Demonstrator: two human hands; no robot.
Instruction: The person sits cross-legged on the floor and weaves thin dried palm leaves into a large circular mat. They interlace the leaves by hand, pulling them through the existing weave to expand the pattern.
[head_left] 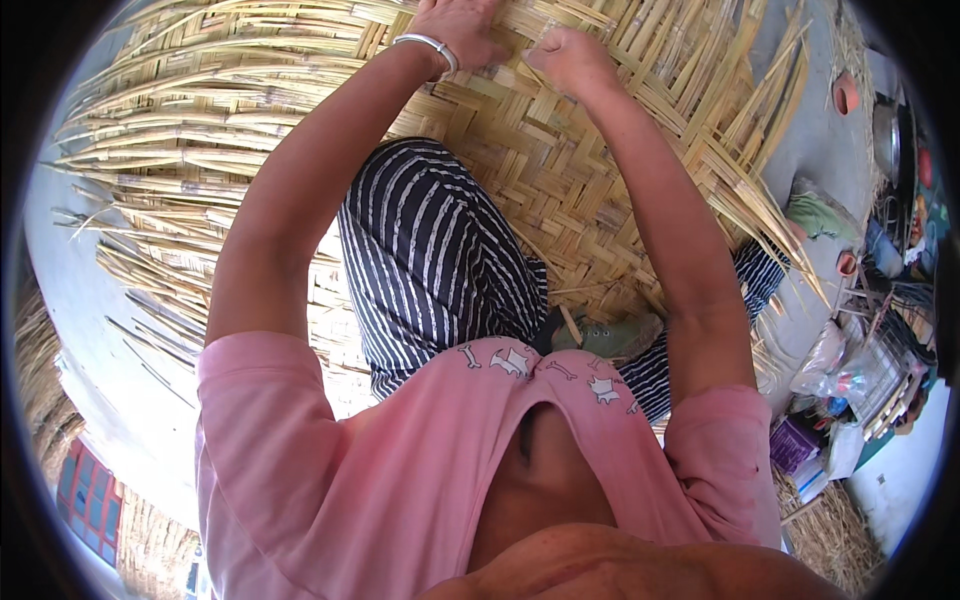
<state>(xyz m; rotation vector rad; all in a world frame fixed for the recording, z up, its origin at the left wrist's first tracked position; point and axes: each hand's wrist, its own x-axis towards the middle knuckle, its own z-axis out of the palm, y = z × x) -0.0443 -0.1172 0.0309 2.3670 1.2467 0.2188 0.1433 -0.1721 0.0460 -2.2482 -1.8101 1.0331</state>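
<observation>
Nearest cam, wears pink tee (270, 450) w/ small white prints, plus dark striped trousers (415, 230) w/ one knee bent over the work; sitting or squatting, can't tell. Leans fwd w/ both arms out to big woven mat (560, 190), spread on pale floor (825, 150) below & ahead and running past top of view. Rests left hand (460, 30), w/ pale bangle (430, 45) at wrist, on mat nr top edge; looks released, w/ fingers spread, but partly cut off, so can't tell if pressing a strip down. Sets right hand (575, 62) just beside it, w/ fingers curled in nr-fist; can't tell whether gripping a strip end or only pushing on weave. Re progress: judging by what shows, seems well along in middle, w/ tight zigzag weave done from hands down to abt the green shoe (625, 338). Prob. left: working in or trimming long loose strips (190, 155) fanning out on left, & more loose ends (735, 185) on right. Can't see beyond top edge, so can't est. total share done. Off to far right, well apart from hands, note terracotta pot (845, 95), green cloth (822, 212) & misc. clutter (850, 385).
</observation>
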